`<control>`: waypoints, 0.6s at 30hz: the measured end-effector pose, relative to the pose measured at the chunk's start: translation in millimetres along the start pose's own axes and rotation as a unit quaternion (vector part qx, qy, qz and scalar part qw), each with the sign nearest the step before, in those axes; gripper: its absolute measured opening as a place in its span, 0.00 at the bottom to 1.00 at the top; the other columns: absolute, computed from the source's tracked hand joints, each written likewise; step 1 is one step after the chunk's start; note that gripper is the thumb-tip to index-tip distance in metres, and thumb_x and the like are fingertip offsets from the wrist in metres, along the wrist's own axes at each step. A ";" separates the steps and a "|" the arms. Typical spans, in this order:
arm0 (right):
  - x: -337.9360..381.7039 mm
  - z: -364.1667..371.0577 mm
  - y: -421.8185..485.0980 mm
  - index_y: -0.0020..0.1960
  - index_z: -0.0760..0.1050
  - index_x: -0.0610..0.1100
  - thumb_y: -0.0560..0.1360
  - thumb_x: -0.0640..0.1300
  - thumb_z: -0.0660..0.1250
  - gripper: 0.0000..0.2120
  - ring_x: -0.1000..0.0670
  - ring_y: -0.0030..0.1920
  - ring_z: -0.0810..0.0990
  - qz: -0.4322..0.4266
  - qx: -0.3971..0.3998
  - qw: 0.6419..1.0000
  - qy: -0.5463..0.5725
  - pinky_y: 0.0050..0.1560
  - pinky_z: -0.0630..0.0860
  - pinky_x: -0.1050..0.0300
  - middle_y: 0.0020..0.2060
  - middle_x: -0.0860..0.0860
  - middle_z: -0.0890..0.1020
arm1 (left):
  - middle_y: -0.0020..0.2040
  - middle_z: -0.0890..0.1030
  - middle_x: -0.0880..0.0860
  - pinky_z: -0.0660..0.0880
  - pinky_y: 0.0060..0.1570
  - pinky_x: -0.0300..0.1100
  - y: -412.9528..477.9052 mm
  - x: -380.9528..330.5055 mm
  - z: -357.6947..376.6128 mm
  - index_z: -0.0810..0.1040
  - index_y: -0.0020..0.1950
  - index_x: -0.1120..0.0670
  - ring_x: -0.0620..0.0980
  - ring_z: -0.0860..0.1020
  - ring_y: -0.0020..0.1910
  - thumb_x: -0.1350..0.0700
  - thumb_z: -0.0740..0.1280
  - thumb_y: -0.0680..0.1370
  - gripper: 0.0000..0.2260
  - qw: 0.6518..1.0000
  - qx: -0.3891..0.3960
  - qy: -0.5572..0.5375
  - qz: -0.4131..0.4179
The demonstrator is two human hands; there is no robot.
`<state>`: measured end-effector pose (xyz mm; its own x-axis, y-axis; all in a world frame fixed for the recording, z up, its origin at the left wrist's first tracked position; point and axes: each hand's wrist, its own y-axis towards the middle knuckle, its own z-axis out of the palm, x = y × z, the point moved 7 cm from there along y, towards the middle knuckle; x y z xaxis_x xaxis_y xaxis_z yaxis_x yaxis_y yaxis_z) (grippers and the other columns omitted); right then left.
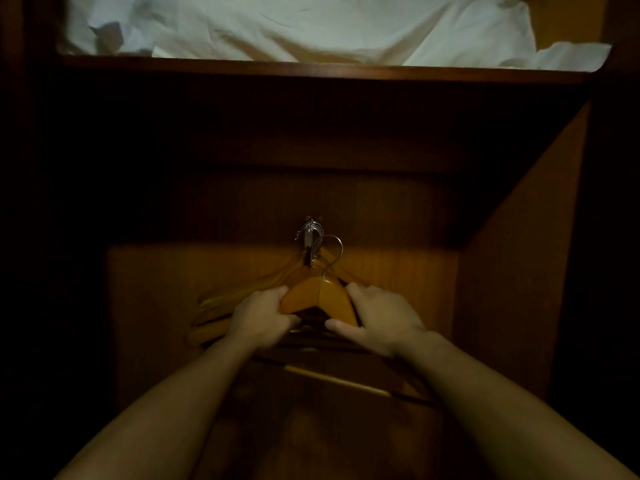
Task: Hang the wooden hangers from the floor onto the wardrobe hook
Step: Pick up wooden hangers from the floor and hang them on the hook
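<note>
I hold one wooden hanger (pixel 320 299) in front of me inside a dark wardrobe. My left hand (pixel 261 315) grips its left shoulder and my right hand (pixel 377 318) grips its right shoulder. Its metal hook curves up just right of the wardrobe hook (pixel 309 233) and looks apart from it. Several metal hanger hooks are looped over the wardrobe hook. The wooden hangers (pixel 221 306) that hang from it spread out to the lower left behind my left hand. A hanger's crossbar (pixel 339 381) shows below my hands.
The wardrobe's wooden back panel (pixel 398 271) stands behind the hangers, and a side wall (pixel 519 254) closes the right. A shelf (pixel 311 69) above carries crumpled white bedding (pixel 294 26). The left side is too dark to read.
</note>
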<state>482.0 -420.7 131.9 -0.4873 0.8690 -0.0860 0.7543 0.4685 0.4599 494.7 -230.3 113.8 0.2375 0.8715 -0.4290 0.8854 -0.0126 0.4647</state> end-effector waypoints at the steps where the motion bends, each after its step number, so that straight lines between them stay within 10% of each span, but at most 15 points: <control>1: -0.5 -4.2 -0.1 0.65 0.66 0.49 0.76 0.71 0.55 0.31 0.47 0.51 0.79 0.006 -0.002 1.000 -0.005 0.51 0.76 0.50 0.53 0.49 0.80 | 0.42 0.80 0.47 0.72 0.41 0.44 2.2 -2.5 -2.9 0.75 0.50 0.45 0.47 0.78 0.41 0.49 0.72 0.75 0.08 1.000 -0.004 -0.002 0.000; 18: 6.3 2.6 33.4 0.64 0.67 0.47 0.78 0.70 0.50 0.30 0.45 0.46 0.80 0.050 0.008 0.999 -0.003 0.47 0.75 0.49 0.44 0.49 0.78 | 0.43 0.81 0.47 0.79 0.45 0.46 19.2 17.8 -18.4 0.77 0.54 0.46 0.46 0.80 0.41 0.42 0.69 0.75 0.12 0.998 -0.026 -0.013 -0.058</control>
<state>505.3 -399.2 144.4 -0.4065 0.9125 -0.0453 0.8061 0.3815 0.4525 508.6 -206.0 129.3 0.1461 0.8526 -0.5017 0.8861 0.1127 0.4496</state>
